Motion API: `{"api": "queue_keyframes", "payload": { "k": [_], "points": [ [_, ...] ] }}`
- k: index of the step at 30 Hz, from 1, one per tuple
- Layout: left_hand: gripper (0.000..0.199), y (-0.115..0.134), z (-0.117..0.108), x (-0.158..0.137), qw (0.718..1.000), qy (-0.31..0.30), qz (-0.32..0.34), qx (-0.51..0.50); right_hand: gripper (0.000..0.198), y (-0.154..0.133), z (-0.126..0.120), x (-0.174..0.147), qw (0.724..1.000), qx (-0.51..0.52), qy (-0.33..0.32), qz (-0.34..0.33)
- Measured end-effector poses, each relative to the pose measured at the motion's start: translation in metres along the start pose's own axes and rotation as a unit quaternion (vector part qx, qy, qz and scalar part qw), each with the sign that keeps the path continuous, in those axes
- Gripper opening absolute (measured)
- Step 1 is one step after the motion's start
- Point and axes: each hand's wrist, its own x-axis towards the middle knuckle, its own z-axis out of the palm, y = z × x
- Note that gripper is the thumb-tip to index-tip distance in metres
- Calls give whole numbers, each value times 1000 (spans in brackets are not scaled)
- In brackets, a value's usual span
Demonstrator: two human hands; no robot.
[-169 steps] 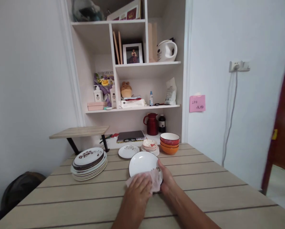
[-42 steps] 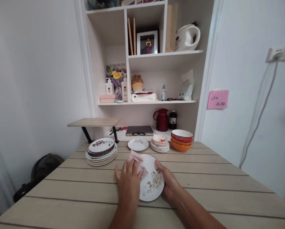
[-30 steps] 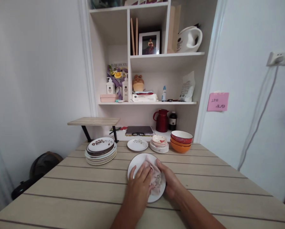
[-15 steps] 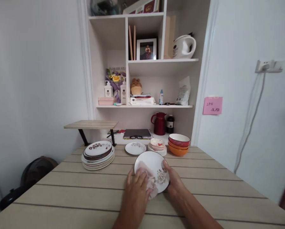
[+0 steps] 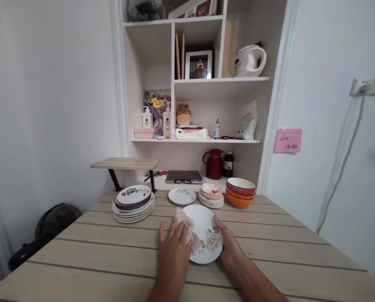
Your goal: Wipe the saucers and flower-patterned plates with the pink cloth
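Observation:
A white plate (image 5: 203,222) with a dark rim and a brown flower print is held a little tilted above the table. My right hand (image 5: 231,247) grips its right edge, thumb on the face and fingers behind. A thin pale pink cloth (image 5: 183,218) lies against the plate's left side. My left hand (image 5: 174,251) presses this cloth to the plate's left edge, its fingers closed over part of it. Behind the held plate, another flowered plate (image 5: 181,196) lies flat on the table.
At the left of the wooden table (image 5: 96,251) stands a stack of plates (image 5: 133,205), beside a small raised shelf (image 5: 124,163). Small dishes (image 5: 211,197) and stacked bowls (image 5: 240,193) stand at the back right. A red jug (image 5: 213,164) is behind them.
My left hand and the cloth have moved from the plate's face towards its left edge. The plate has come slightly down and tilted. The whole view has shifted a little.

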Motion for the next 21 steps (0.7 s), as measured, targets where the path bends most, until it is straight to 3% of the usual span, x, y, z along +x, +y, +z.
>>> {"api": "queue_keyframes", "payload": {
  "k": [3,7,9,13,15,17,21],
  "points": [
    [32,8,3,-4,995,-5,97,-28,57,-8,-4,-1,1000,11,-15,-9],
    [40,16,3,-3,979,-25,192,-58,56,2,2,-8,998,-34,-32,40],
    [44,14,1,-1,984,-32,167,-49,50,11,7,-10,997,-66,-34,19],
    [43,3,-1,3,1000,-5,5,1,49,20,12,-8,998,-50,-48,6],
    [40,-1,-1,3,999,7,-40,23,51,15,11,-5,999,-24,-29,15],
    [36,-1,0,0,999,4,-31,34,52,7,6,-1,1000,-4,-3,12],
    [34,8,4,-5,997,2,77,23,52,-9,1,-2,1000,15,2,-9]
  ]
}}
